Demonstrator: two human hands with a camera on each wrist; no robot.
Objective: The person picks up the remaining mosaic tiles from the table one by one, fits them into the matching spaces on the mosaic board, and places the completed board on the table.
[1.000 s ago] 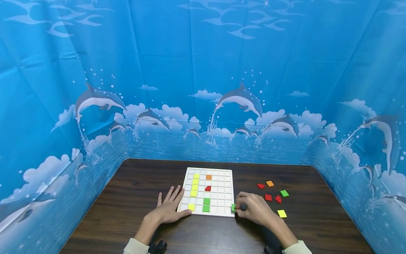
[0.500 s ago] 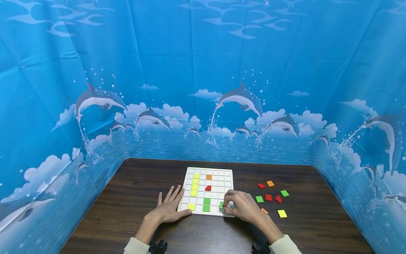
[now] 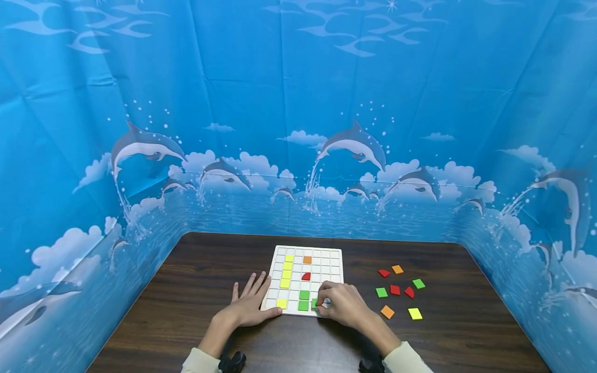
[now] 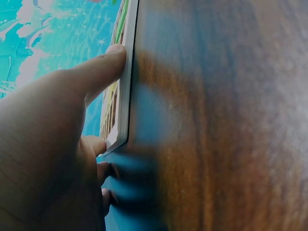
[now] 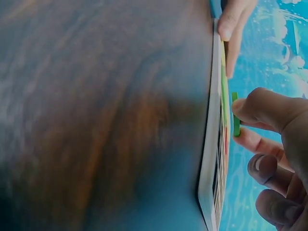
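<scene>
A white grid board (image 3: 330,262) lies on the dark wooden table. My left hand (image 3: 248,305) rests flat at its left front corner, fingers spread on the table and thumb on the board's front edge. My right hand (image 3: 344,304) pinches a green square tile (image 5: 236,114) between thumb and finger, close over the board's front row. That tile is just right of two green tiles (image 3: 303,300) set in the grid. Also on the board are several yellow tiles (image 3: 286,275), an orange tile (image 3: 307,260) and a red quarter-round tile (image 3: 306,276).
Loose tiles lie right of the board: green squares (image 3: 382,292), red pieces (image 3: 395,290), orange squares (image 3: 387,312) and a yellow square (image 3: 415,314). A blue dolphin-print curtain (image 3: 298,129) surrounds the table (image 3: 186,290) at the back and sides.
My right hand has moved left with the green tile, from the board's right edge to beside the two green tiles, uncovering loose green and orange tiles. My left hand has stayed still.
</scene>
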